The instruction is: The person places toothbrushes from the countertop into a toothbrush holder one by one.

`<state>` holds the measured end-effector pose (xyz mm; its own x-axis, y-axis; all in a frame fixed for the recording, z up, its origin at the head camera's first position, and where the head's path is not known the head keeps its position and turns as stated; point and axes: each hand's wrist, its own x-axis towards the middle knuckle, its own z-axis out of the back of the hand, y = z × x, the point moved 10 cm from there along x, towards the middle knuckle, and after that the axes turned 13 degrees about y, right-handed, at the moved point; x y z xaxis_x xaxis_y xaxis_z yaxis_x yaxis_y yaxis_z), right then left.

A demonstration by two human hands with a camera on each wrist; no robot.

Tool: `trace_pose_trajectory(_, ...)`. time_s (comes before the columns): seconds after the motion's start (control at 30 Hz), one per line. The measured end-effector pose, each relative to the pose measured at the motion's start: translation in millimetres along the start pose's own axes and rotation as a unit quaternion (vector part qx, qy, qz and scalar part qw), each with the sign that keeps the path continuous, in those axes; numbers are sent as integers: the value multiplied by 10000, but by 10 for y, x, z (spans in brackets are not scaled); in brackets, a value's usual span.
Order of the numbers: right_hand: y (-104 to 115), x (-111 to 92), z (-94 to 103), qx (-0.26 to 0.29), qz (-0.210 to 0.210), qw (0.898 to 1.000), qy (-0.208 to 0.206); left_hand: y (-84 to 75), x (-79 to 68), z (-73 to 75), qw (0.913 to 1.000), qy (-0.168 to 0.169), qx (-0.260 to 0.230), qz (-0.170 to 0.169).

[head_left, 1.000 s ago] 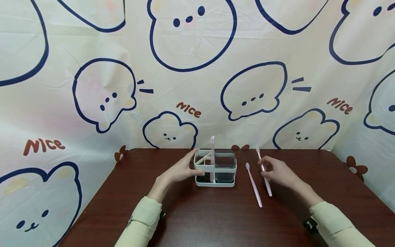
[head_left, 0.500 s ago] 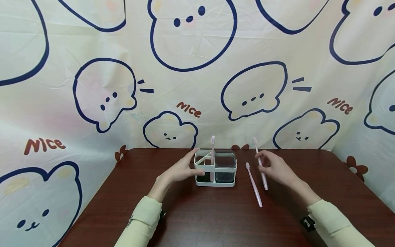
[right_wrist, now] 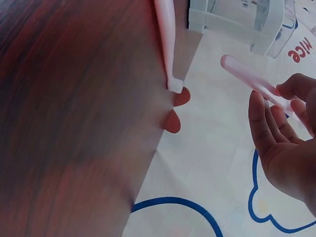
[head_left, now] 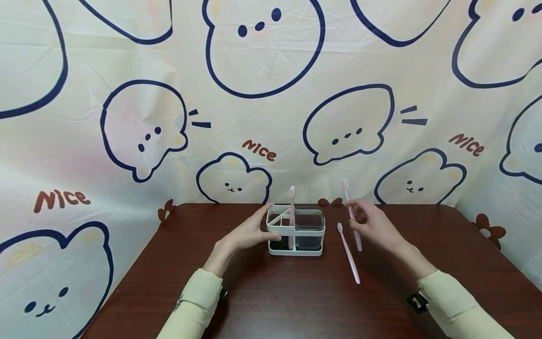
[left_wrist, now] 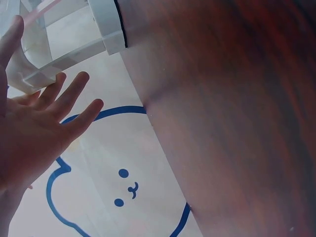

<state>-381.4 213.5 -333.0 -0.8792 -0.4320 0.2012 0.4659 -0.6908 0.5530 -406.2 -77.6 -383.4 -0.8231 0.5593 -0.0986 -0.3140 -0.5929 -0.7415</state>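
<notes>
A white toothbrush holder (head_left: 309, 253) with clear dark-tinted cups stands on the table. My left hand (head_left: 250, 233) holds its left side, thumb across the front and fingers toward the back; the left wrist view shows the fingers (left_wrist: 74, 94) spread beside the frame. One pink toothbrush (head_left: 292, 202) stands upright in a slot of the holder. To the right, my right hand (head_left: 377, 228) pinches a second pink toothbrush (head_left: 358, 240) between thumb and fingers, bristle head up, raised off the table. Between it and the holder, a third pink toothbrush (head_left: 349, 256) lies on the wood.
The dark brown table (head_left: 271, 301) ends at a pale curtain (head_left: 288, 127) printed with blue-outlined bears, which hangs close behind its back edge. The same cloth covers both sides.
My right hand has lifted its toothbrush off the table and moved it left and up, toward the holder. The left hand, the holder and the lying toothbrush have stayed put.
</notes>
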Motion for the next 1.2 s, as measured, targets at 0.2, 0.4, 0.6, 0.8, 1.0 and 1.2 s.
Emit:
trace_pose_trajectory(0.2, 126, 30, 19, 32, 185, 9998, -112, 9, 6, 0, 10000, 1, 2, -8)
trace_pose_trajectory(0.4, 270, 67, 42, -22, 356, 9992, -184, 6, 3, 3, 10000, 4, 10, -6)
trace_pose_trajectory(0.6, 393, 109, 73, 150, 653, 9973, -309, 3, -2, -5, 10000, 12, 18, -1)
trace_pose_trajectory(0.8, 488, 145, 105, 282, 738, 9959, -449, -6, -3, -1, 10000, -1, -2, 3)
trace_pose_trajectory(1.0, 608, 179, 121, 374, 745, 9954, -466, -9, -10, -2, 10000, 4, -6, 3)
trace_pose_trajectory(1.2, 731, 204, 121, 335, 850, 9948, -444, -5, -10, -9, 10000, 6, -7, 13)
